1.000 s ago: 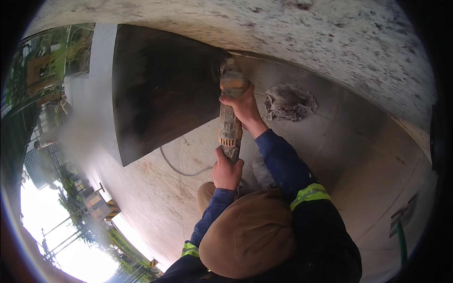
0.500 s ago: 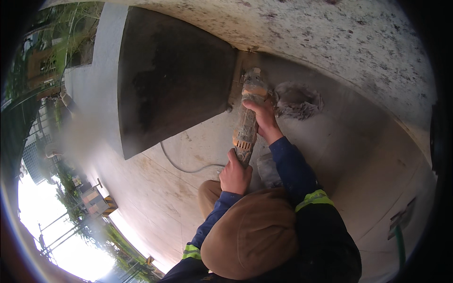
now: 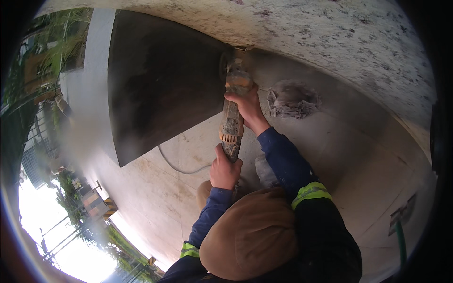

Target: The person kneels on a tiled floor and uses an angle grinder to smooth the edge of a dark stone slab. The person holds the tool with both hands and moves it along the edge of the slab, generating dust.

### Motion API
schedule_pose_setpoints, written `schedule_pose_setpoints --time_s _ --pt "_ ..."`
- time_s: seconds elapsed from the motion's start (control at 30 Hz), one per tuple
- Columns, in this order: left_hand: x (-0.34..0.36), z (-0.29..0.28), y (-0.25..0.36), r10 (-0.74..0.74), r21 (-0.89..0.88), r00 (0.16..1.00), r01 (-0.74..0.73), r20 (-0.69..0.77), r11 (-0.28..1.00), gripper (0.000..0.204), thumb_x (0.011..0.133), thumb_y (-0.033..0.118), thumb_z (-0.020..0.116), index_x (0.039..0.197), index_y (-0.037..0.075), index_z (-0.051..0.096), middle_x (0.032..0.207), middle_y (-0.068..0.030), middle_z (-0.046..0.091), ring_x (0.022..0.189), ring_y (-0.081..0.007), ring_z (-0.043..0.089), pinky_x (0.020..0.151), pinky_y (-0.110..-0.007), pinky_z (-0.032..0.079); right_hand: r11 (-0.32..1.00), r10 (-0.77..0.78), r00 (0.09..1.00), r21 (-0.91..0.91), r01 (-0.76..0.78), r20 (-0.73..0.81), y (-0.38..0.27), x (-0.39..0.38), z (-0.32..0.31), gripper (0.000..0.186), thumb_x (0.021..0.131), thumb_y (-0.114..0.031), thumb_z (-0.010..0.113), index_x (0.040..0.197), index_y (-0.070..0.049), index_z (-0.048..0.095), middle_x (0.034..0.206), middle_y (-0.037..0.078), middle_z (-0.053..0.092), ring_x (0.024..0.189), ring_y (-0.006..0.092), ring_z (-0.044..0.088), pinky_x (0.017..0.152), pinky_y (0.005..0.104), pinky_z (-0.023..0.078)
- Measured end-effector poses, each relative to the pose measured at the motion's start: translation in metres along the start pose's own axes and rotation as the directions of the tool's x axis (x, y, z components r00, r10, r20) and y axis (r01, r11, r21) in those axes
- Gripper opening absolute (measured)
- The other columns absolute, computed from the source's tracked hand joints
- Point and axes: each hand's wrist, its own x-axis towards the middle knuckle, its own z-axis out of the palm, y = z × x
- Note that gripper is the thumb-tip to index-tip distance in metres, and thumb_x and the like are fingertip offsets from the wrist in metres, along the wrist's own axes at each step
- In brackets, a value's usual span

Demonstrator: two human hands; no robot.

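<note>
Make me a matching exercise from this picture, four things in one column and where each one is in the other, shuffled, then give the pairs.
Things:
1. dusty orange angle grinder
2. crumpled grey rag
3. thin grey power cord
4. green hose

Places:
A. trailing on the floor below the dark stone slab
B. at the picture's lower right edge
C. held by the left hand and right hand
D. on the floor, right of the grinder's head

Pairs: 1-C, 2-D, 3-A, 4-B

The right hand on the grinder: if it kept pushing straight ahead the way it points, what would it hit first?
Probably the speckled stone wall, right where the dark slab meets it. The right hand points up along the angle grinder; depth is unclear.
</note>
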Motion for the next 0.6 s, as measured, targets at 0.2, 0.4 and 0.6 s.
schedule_pose_setpoints --time_s 0.2,0.4,0.6 --pt "-0.010 0.001 0.003 -0.046 -0.007 0.999 0.046 -0.020 0.999 0.068 0.073 0.020 0.066 0.131 0.007 0.034 0.089 -0.0301 0.066 0.084 -0.0499 0.063 0.074 -0.056 0.049 0.996 -0.085 0.995 0.002 0.085 0.058 -0.004 -0.009 0.006 0.088 0.071 -0.011 0.078 0.137 0.003 0.020 0.117 0.016 0.053 0.104 0.0240 0.057 0.086 0.0372 0.052" --pt "-0.002 0.002 0.007 0.016 0.015 1.000 -0.016 -0.024 1.000 0.068 0.073 0.020 0.066 0.131 0.006 0.034 0.089 -0.0308 0.065 0.085 -0.0505 0.062 0.074 -0.056 0.049 0.999 -0.010 1.000 -0.034 0.011 0.017 -0.012 -0.002 0.001 0.090 0.072 -0.012 0.077 0.137 0.006 0.018 0.116 0.018 0.054 0.104 0.0240 0.058 0.087 0.0366 0.052" --pt "-0.016 0.005 0.004 -0.059 -0.012 0.997 0.058 -0.055 0.998 0.066 0.074 0.022 0.065 0.130 0.008 0.035 0.090 -0.0307 0.066 0.086 -0.0500 0.063 0.075 -0.056 0.049 0.994 -0.069 0.996 -0.087 0.074 0.059 -0.017 -0.017 0.008 0.090 0.072 -0.011 0.077 0.136 0.007 0.017 0.117 0.017 0.056 0.104 0.0240 0.059 0.086 0.0362 0.052"
